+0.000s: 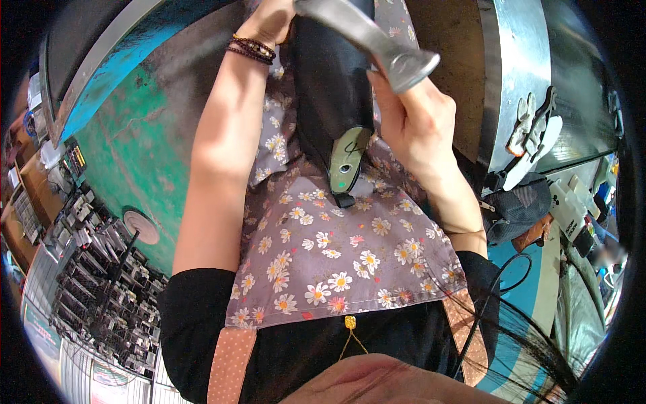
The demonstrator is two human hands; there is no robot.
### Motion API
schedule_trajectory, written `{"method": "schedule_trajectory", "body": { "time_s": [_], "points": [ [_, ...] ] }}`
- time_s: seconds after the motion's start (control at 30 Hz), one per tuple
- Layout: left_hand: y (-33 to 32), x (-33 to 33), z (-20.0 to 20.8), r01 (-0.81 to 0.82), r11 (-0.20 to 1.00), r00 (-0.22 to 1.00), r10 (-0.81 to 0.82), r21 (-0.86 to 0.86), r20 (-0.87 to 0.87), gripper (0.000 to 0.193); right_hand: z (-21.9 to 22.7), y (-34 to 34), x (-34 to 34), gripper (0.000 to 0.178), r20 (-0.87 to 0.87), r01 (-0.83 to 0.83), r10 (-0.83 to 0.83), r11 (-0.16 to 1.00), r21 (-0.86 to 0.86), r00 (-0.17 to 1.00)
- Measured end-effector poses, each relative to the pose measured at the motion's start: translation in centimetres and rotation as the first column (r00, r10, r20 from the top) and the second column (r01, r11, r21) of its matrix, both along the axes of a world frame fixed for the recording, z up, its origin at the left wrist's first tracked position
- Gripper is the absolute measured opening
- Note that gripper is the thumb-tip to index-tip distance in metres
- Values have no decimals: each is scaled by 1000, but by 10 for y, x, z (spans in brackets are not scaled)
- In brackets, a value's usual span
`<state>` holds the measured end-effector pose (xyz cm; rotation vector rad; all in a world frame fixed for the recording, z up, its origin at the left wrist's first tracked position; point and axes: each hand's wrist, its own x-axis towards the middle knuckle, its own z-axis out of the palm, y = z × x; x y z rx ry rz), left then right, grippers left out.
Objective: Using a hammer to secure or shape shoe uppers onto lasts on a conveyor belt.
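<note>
A black leather shoe upper (330, 74) is stretched over a shoe last (346, 158), whose pale green top shows a round hole and a dark mark. It lies lengthwise over my apron-covered lap, its far end cut off by the upper edge. My left hand (272, 23) grips its far left side, fingers partly hidden. Closed at the right of the upper, my right hand (424, 118) holds a metal hammer (377, 44). The hammer's curved head with its flared round face slants above the leather; the handle is hidden.
Stained gloves (528, 124) lie on the metal ledge (508, 40) at right. Below them sits a dark bag (518, 209). Racks with many dark and metal parts (101, 262) stand at lower left, beyond a green floor (124, 145). A blue-edged frame (111, 84) curves across the upper left.
</note>
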<state>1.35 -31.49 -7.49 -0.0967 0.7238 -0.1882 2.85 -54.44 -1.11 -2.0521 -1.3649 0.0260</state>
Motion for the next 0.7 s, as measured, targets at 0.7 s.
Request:
{"method": "schedule_trajectory", "body": {
  "time_s": [0.7],
  "points": [
    [-6,5,-49,-46,775,771,-374,631,516,73,31,-7,21,43,-130,-7,-33,956,-292,991]
  ]
}}
